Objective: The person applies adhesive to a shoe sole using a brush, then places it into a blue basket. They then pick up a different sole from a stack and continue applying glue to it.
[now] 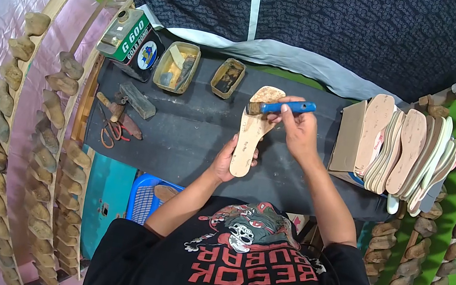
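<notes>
In the head view, a pale tan insole (249,137) is held up over the dark table, heel end toward me. My left hand (226,159) grips it near the heel, fingers wrapped around its edges. My right hand (301,132) is closed on a blue-handled paintbrush (290,107). The brush's dark bristles rest against the upper part of the insole, below the toe. The toe area looks darker and mottled, while small marks dot the paler lower part.
A G 600 can (128,42) and two tubs, one larger (176,67) and one smaller (227,78), stand at the back left. Scissors (112,131), a hammer (117,112) and a grey block (137,101) lie nearby. Stacked insoles (406,152) fill a box at right. Shoe-last racks (49,138) flank both sides.
</notes>
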Tool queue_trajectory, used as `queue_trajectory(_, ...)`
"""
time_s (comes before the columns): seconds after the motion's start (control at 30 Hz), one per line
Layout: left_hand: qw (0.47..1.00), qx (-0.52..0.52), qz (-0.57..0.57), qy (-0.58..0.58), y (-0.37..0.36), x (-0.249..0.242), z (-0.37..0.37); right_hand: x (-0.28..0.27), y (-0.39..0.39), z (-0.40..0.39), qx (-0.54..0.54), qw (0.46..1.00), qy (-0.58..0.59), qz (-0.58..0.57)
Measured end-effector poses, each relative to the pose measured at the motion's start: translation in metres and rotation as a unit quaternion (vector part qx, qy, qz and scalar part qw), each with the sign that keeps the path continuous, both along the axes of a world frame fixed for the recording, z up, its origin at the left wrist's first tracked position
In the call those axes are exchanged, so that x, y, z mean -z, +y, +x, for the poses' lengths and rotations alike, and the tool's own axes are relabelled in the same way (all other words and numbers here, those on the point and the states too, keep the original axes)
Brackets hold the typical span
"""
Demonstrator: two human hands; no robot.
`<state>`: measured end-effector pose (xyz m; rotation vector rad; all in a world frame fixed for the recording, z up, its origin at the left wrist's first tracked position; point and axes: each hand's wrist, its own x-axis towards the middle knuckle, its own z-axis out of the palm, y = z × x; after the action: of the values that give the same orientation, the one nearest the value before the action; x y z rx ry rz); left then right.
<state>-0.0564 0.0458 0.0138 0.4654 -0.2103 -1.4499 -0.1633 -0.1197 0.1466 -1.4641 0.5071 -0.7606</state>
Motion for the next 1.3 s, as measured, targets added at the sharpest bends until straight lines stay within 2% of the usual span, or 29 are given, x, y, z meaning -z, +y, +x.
queue_trajectory(0.23, 1.0, 0.022, -0.012, 0.007, 0.001, 0.011, -0.001, 0.003, 0.002, -0.008, -0.016, 1.0, -0.007, 0.002)
queue_trajectory(0.33, 1.0, 0.003, 0.003, 0.015, 0.0, 0.01, -0.003, 0.009, 0.013, -0.008, -0.029, 0.997, -0.031, 0.066)
queue_trajectory(0.43, 1.0, 0.012, -0.016, 0.016, -0.001, 0.01, -0.001, 0.014, 0.021, -0.012, -0.022, 0.999, -0.005, 0.05)
queue_trajectory(0.57, 0.999, -0.03, -0.023, 0.014, -0.003, -0.005, 0.003, 0.012, 0.016, -0.025, 0.0, 0.999, 0.032, 0.028)
queue_trajectory(0.7, 0.999, -0.028, -0.03, 0.001, -0.001, -0.007, 0.005, 0.01, 0.015, -0.031, 0.029, 0.999, -0.01, 0.01)
queue_trajectory(0.8, 1.0, -0.022, -0.004, -0.011, -0.001, -0.002, 0.0, 0.007, 0.025, -0.028, 0.015, 1.0, 0.002, -0.021)
queue_trajectory(0.83, 1.0, -0.028, 0.002, -0.007, 0.0, 0.002, 0.0, 0.003, 0.026, -0.031, 0.012, 0.985, 0.083, -0.152)
queue_trajectory(0.93, 0.999, -0.041, 0.023, 0.004, 0.0, 0.008, -0.003, -0.03, 0.038, -0.032, -0.08, 0.923, 0.127, -0.355)
queue_trajectory(0.97, 0.998, -0.046, 0.032, 0.006, -0.001, 0.008, -0.002, -0.03, 0.039, -0.035, -0.123, 0.913, 0.139, -0.362)
queue_trajectory(1.07, 0.998, -0.05, 0.039, 0.003, -0.003, 0.003, 0.002, -0.036, 0.043, -0.036, -0.145, 0.891, 0.127, -0.41)
queue_trajectory(1.3, 0.999, -0.021, 0.016, -0.031, 0.002, -0.001, -0.003, -0.041, 0.029, -0.024, -0.091, 0.876, 0.127, -0.457)
